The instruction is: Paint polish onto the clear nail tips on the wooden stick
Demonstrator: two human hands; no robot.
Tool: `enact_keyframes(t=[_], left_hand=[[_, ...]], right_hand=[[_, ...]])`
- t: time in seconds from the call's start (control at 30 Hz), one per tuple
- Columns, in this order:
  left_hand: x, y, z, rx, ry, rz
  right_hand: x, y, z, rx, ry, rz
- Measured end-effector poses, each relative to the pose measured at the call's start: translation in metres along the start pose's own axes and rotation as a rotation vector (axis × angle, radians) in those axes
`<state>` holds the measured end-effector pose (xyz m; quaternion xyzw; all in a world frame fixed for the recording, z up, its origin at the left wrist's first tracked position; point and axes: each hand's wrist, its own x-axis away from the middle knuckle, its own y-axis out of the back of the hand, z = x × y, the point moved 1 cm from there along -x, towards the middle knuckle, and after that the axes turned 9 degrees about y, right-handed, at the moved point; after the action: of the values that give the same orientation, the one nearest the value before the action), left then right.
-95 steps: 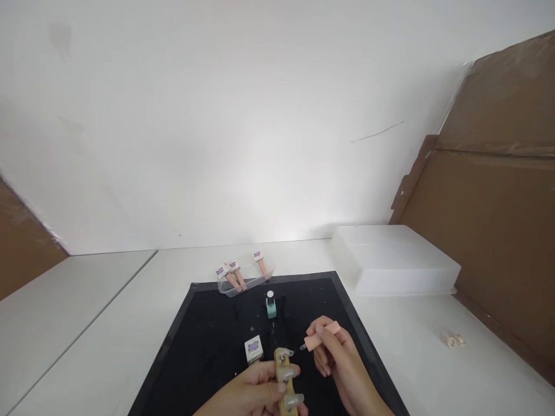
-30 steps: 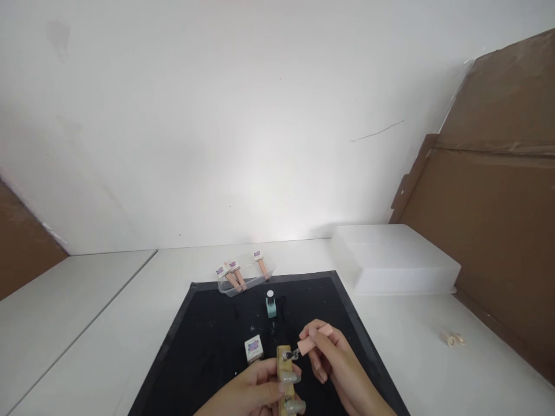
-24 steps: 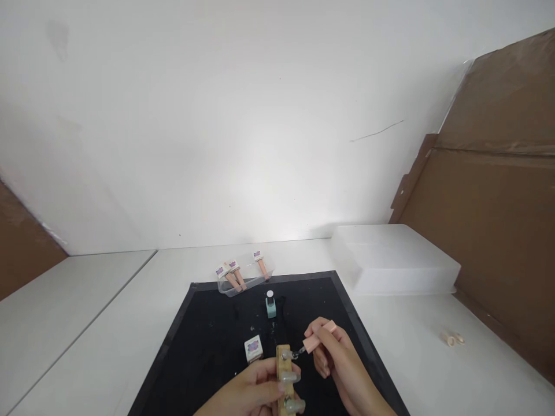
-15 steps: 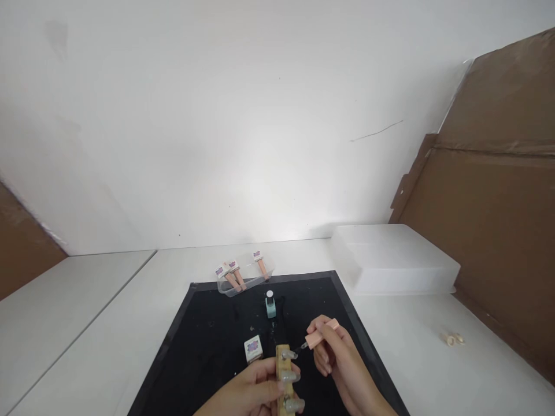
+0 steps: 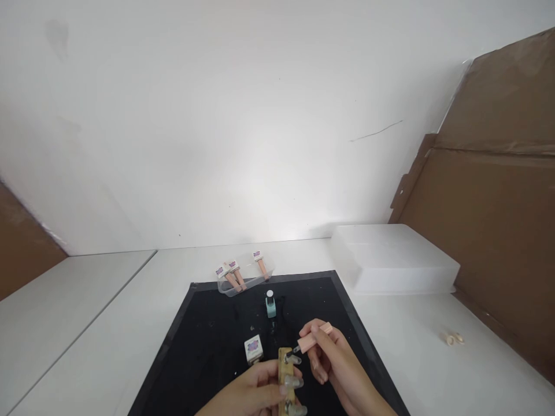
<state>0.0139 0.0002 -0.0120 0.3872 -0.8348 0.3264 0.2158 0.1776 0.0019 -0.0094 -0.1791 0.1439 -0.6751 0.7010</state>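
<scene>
My left hand (image 5: 255, 390) is closed round a wooden strip (image 5: 284, 370) that carries clear false nail tips (image 5: 293, 381) in a row, pointing right. In my right hand (image 5: 327, 358) is a nail polish brush (image 5: 314, 338) with a pink handle, pinched between thumb and fingers. Its dark bristle end lies at the base of the topmost nail tip; whether it touches is too small to tell. Just beyond my left hand stands a small white-topped bottle (image 5: 254, 348) with a purple flower label. Farther back is a teal polish bottle (image 5: 270, 307).
A clear tray (image 5: 254, 282) at the mat's back edge holds several pink-handled brush bottles. The black mat (image 5: 199, 341) covers the table middle. A translucent plastic box (image 5: 396, 260) stands at right, with small beige rings (image 5: 454, 339) in front. Cardboard (image 5: 498, 231) walls the right side.
My right hand has moved slightly left, bringing the brush tip from beside the topmost nail tip to its base. My left hand and the wooden strip have shifted slightly right and down.
</scene>
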Motion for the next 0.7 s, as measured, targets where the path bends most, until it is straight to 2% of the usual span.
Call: enact_keyframes(t=[0.7], left_hand=[[0.0035, 0.0015, 0.0006, -0.019, 0.012, -0.032]], right_hand=[[-0.0026, 0.0035, -0.0031, 0.005, -0.044, -0.137]])
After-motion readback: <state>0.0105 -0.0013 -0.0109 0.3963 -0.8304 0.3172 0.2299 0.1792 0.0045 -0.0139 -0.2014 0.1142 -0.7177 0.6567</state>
